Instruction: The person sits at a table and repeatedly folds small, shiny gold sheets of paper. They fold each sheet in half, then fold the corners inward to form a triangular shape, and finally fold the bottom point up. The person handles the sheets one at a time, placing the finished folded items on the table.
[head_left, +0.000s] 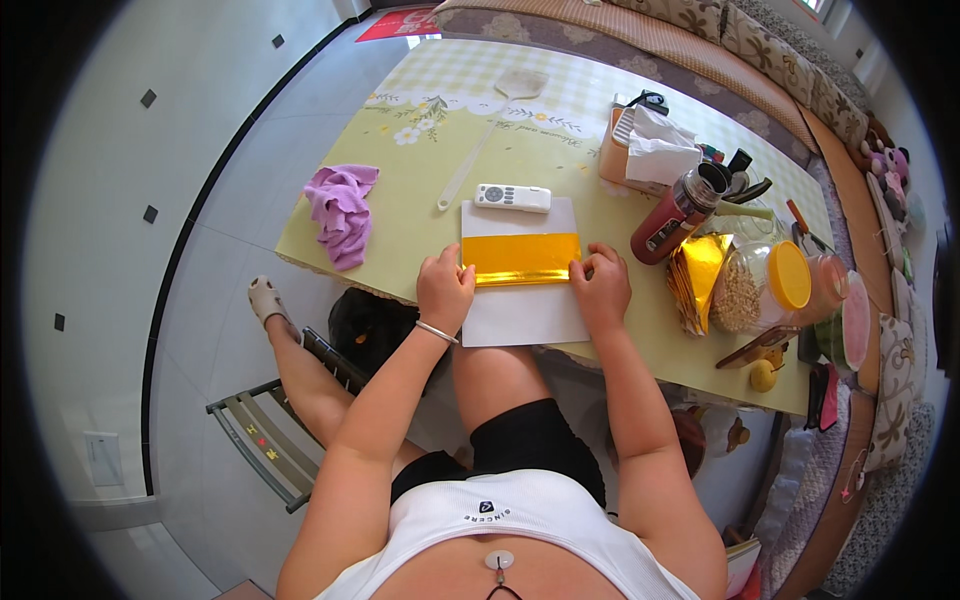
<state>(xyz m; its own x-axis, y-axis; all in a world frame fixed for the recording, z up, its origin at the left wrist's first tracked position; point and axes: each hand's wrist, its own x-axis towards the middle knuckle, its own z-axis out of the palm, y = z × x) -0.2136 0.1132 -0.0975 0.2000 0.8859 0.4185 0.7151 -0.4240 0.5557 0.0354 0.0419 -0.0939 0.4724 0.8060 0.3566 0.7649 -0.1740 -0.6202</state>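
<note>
The person's left hand (446,290) is drawn in narrow, thumb and bent forefinger pinching the left end of the foil (522,258); the right hand (602,285), fingers curled, pinches its right end in the same way. The foil lies between them, across the middle of the white paper (525,318) at the near edge of the counter (410,190). It is a shiny gold rectangle, wider than it is deep, with a straight far edge. Most of its face is a smooth, deep orange-gold, while a brighter, paler band with a crease-like line runs along the near edge. The white remote (512,198) lies over the paper's far edge, its dark buttons facing up. Beyond it, the swatter (470,160) stretches away at a slant, and the crumpled purple cloth (344,215) lies to the left. On the right stands the tissue box (614,150), a white tissue spilling from its top. Nearer are the open, dark red flask (672,225), leaning in the view, more gold sheets (697,275) in a loose pile, and a clear jar (738,295) with a yellow lid (790,275). The yellowish pear (763,375) sits near the counter's edge, and a cut watermelon (855,325) shows farther right.
</note>
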